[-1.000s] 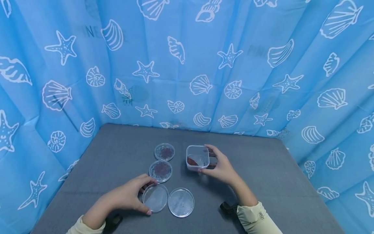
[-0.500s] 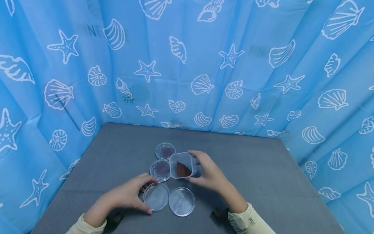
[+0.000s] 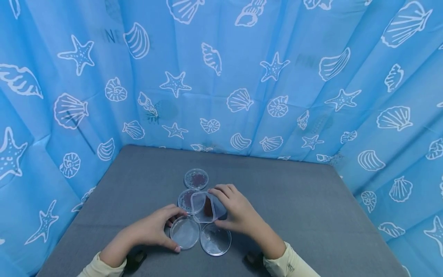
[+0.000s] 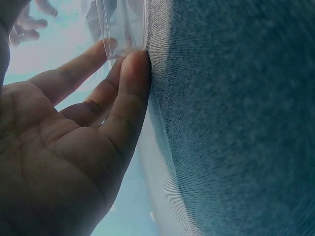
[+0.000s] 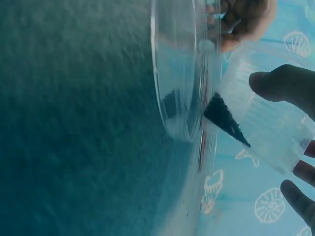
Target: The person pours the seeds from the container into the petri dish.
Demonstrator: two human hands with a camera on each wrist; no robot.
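In the head view my right hand holds a clear square plastic tub, tipped to the left above the petri dishes. Dark red-brown granules have slid to one side of it; the right wrist view shows them as a dark wedge near the rim. My left hand grips the side of a clear petri dish between thumb and fingers, on the cloth. No granules show in that dish. Thumb and fingertips meet its wall in the left wrist view.
A second clear dish stands just right of the gripped one, partly beneath the tub. Farther back are two dishes with reddish-brown contents, a nearer dish partly covered by the tub and a farther dish. Grey cloth covers the table.
My right hand has brought the tub left and toward me, over the dishes, and tipped it so the granules shifted inside. My left hand stays on its dish.
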